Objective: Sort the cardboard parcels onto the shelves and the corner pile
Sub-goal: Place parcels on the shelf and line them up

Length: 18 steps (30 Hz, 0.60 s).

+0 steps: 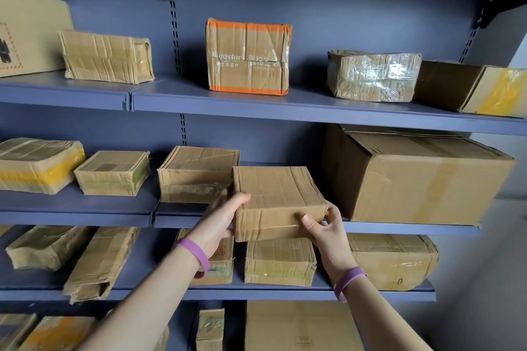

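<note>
I hold a flat, square cardboard parcel (278, 199) at the front edge of the second blue shelf (399, 227). My left hand (225, 216) grips its left side, thumb on top. My right hand (322, 225) grips its front right corner, thumb on the front face. The parcel sits in the gap between a taped brown parcel (194, 175) on its left and a large carton (413, 177) on its right. Whether it rests on the shelf I cannot tell.
The top shelf (256, 105) carries an orange-taped parcel (248, 57), a plastic-wrapped parcel (373, 75) and others. Several parcels lie on the shelves below, among them one (281, 262) right under my hands. A grey wall (502, 265) stands at the right.
</note>
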Tool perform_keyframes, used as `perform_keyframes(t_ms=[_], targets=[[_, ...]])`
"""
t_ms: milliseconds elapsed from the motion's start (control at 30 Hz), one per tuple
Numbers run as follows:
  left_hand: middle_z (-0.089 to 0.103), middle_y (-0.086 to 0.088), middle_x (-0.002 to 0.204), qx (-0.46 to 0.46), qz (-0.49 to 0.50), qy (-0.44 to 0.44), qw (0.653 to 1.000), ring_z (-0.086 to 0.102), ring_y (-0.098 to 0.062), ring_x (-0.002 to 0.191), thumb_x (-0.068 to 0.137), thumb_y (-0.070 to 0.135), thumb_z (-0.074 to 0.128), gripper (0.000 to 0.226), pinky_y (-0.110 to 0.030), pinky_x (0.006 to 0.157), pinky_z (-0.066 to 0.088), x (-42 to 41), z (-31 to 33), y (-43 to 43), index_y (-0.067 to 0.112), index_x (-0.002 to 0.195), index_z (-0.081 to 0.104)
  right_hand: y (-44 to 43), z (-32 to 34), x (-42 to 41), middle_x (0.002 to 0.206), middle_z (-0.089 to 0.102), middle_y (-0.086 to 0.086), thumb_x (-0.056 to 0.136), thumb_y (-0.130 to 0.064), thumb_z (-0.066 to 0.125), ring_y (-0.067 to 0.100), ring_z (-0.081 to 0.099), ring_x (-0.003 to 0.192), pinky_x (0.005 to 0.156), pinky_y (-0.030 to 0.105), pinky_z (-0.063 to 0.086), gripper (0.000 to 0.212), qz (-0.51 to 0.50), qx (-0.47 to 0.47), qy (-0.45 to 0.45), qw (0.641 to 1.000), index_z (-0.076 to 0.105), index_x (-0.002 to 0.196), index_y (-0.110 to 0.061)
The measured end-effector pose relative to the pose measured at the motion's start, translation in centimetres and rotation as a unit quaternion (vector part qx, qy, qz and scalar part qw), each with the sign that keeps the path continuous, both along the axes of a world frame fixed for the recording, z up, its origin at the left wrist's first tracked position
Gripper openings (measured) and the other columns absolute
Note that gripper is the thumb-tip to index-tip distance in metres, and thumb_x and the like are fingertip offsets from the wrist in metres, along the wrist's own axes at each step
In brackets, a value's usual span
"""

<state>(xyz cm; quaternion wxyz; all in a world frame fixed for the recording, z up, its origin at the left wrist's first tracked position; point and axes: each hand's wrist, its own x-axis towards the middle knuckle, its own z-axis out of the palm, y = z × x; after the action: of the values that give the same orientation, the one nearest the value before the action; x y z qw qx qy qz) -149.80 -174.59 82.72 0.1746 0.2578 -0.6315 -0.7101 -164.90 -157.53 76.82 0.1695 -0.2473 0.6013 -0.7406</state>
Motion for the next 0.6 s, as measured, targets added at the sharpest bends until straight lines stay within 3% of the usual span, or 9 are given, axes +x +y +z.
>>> perform_keyframes(t_ms=[100,167,233,300,400,533,600], targets=[[0.056,0.004,0.138,-0.016,0.001,0.014,1.0,0.055,-0.018,0.124,0.074,0.05,0.072,0.065,-0.049,0.097,0.049,0.3,-0.4,-0.3,0.035,0.134,0.052,0.0,0.3,0.5,0.122,0.061,-0.007,0.063,-0.076,0.063,0.014,0.057,0.117,0.101,0.037,0.045,0.07,0.019,0.045,0.002,0.999,0.051,0.124,-0.044],[0.05,0.007,0.145,-0.018,0.005,0.014,1.0,0.048,-0.018,0.131,0.062,0.051,0.075,0.087,-0.055,0.106,0.042,0.5,-0.9,-0.8,0.04,0.143,0.044,-0.2,0.4,0.5,0.132,0.057,-0.014,0.061,-0.088,0.057,0.01,0.052,0.124,0.108,0.041,0.041,0.076,0.021,0.053,-0.002,0.998,0.051,0.125,-0.048],[0.053,0.01,0.143,-0.026,-0.002,0.019,0.999,0.048,-0.016,0.132,0.062,0.045,0.072,0.088,-0.053,0.11,0.039,0.5,-1.3,-0.9,0.041,0.144,0.042,-0.5,0.7,0.6,0.136,0.055,-0.012,0.061,-0.087,0.06,0.01,0.052,0.125,0.109,0.043,0.041,0.08,0.016,0.057,0.003,0.998,0.05,0.128,-0.044],[0.058,0.008,0.137,-0.043,-0.007,0.014,0.999,0.052,-0.016,0.128,0.069,0.031,0.068,0.077,-0.051,0.11,0.04,0.6,-1.1,-0.7,0.037,0.143,0.045,-0.7,1.0,0.7,0.133,0.056,-0.005,0.074,-0.073,0.067,0.012,0.055,0.12,0.1,0.034,0.048,0.069,0.004,0.064,0.011,0.998,0.049,0.131,-0.039],[0.06,0.003,0.133,-0.061,0.002,0.004,0.998,0.055,-0.017,0.123,0.073,0.019,0.062,0.073,-0.05,0.109,0.042,0.7,-1.4,-0.6,0.031,0.143,0.043,-0.9,1.1,1.0,0.124,0.057,0.001,0.09,-0.032,0.069,0.014,0.061,0.109,0.075,0.018,0.052,0.047,-0.013,0.065,0.035,0.997,0.047,0.132,-0.029],[0.049,0.007,0.137,-0.032,0.043,0.014,0.998,0.046,-0.016,0.127,0.063,0.054,0.072,0.077,-0.051,0.112,0.035,0.6,-1.4,-0.7,0.031,0.132,0.046,-1.0,0.6,1.1,0.121,0.057,-0.001,0.09,-0.016,0.07,0.012,0.058,0.108,0.074,0.014,0.049,0.046,-0.031,0.075,0.063,0.995,0.048,0.129,-0.023],[0.052,0.004,0.131,-0.034,0.063,0.015,0.997,0.049,-0.018,0.123,0.06,0.076,0.066,0.08,-0.054,0.108,0.039,0.3,-1.2,-1.1,0.025,0.119,0.052,-1.1,0.3,1.2,0.123,0.057,-0.004,0.088,-0.011,0.072,0.006,0.055,0.109,0.077,0.01,0.048,0.047,-0.035,0.075,0.087,0.993,0.048,0.128,-0.021]])
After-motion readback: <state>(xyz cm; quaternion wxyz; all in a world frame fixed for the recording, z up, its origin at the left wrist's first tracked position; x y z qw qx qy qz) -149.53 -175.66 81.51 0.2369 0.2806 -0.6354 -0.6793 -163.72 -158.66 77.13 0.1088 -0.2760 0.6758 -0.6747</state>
